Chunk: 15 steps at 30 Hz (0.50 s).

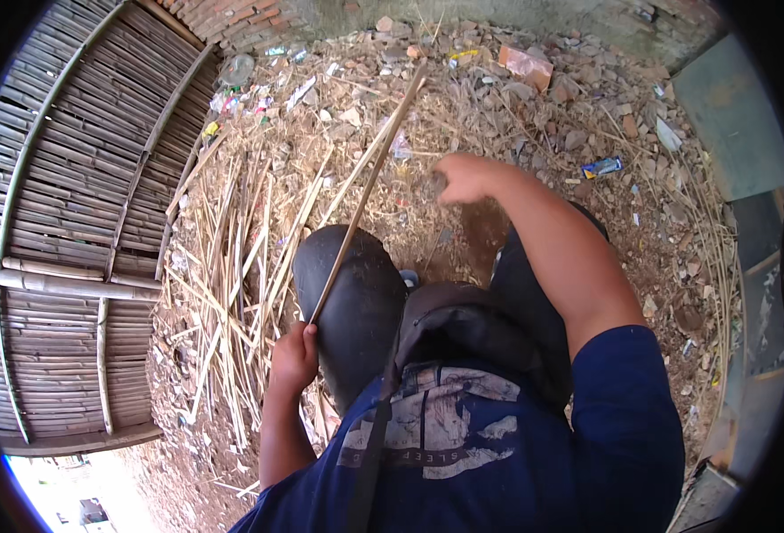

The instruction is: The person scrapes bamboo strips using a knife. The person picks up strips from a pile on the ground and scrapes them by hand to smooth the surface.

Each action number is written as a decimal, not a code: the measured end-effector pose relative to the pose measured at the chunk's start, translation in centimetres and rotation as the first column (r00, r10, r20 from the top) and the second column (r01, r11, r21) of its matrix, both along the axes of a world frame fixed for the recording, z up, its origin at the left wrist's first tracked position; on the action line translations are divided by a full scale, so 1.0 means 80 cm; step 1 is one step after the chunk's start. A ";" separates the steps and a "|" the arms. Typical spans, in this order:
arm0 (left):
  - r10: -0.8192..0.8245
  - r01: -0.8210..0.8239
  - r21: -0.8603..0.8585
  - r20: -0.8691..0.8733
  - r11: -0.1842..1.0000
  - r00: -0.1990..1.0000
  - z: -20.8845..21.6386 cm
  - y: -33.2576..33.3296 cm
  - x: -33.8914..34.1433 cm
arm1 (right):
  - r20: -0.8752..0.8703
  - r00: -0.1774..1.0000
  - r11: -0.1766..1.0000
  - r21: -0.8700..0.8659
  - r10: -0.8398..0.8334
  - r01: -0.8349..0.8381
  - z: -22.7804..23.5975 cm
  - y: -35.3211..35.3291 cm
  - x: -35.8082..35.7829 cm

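A long, thin bamboo strip (356, 218) slants up and away from my left hand (294, 357), which is closed around its near end beside my left knee. The strip passes over that knee, and its far end rises above the littered ground. My right hand (467, 179) is out in front of my right knee, apart from the strip. Its fingers are curled, with a small dark, blurred patch at the fingertips; what they hold is too unclear to name.
Many split bamboo strips (232, 293) lie on the ground to my left, next to a bamboo slat panel (81, 151). Rubble and litter cover the ground ahead, including a blue wrapper (601, 167) and a brown cardboard piece (526, 67). Grey panels (729, 115) stand at right.
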State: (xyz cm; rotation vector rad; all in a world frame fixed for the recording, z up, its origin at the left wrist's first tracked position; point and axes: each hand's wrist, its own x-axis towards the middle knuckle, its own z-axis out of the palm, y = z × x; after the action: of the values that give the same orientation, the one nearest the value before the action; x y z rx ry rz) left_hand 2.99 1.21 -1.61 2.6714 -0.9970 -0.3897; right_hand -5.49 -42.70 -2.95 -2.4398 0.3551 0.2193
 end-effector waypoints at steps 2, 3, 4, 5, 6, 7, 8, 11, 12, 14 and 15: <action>0.001 -0.001 -0.011 -0.017 1.000 1.000 0.007 -0.003 0.005 | -0.028 0.988 0.986 0.051 -0.155 0.156 0.006 -0.024 0.002; -0.001 0.001 -0.003 0.000 1.000 1.000 0.013 -0.008 0.003 | -0.047 0.971 0.969 0.077 -0.233 0.236 0.003 -0.035 -0.001; -0.005 0.005 0.008 0.017 1.000 1.000 0.019 -0.013 -0.001 | 0.138 0.971 0.978 -0.043 -0.194 0.202 -0.028 -0.045 -0.001; 0.002 -0.003 0.034 0.024 0.999 1.000 0.018 -0.011 -0.004 | 0.083 0.993 0.991 -0.088 -0.089 0.096 -0.011 -0.024 0.001; -0.011 0.010 0.029 0.048 1.000 0.999 0.015 -0.009 -0.001 | 0.024 1.000 0.992 -0.127 0.014 -0.011 0.005 0.002 0.002; -0.004 0.002 0.034 0.046 0.999 0.999 0.014 -0.008 -0.004 | -0.043 0.993 0.981 -0.159 0.108 -0.113 0.025 0.027 -0.006; 0.006 -0.008 0.035 0.049 0.999 0.999 0.016 -0.007 -0.006 | -0.037 0.988 0.968 -0.197 0.152 -0.156 0.038 0.041 -0.013; 0.030 -0.036 0.074 0.085 0.997 0.996 0.012 -0.001 -0.014 | -0.026 0.978 0.950 -0.231 0.209 -0.209 0.056 0.050 -0.021; 0.037 -0.047 0.095 0.101 0.994 0.994 0.010 0.002 -0.017 | -0.031 0.983 0.965 -0.184 0.182 -0.185 0.055 0.035 -0.023; 0.032 -0.039 0.075 0.098 0.996 0.995 0.008 0.005 -0.020 | -0.044 0.996 0.990 -0.117 0.078 -0.082 0.046 0.005 -0.027; 0.028 -0.034 0.062 0.096 0.997 0.995 0.008 0.005 -0.020 | -0.026 0.999 0.990 -0.136 0.022 -0.026 0.041 -0.005 -0.029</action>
State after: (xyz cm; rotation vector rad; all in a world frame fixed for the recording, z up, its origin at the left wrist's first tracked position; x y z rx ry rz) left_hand 1.35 1.58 -0.99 2.7825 -0.9834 -0.2952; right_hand -7.79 -43.13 0.30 -2.5789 0.3623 0.2423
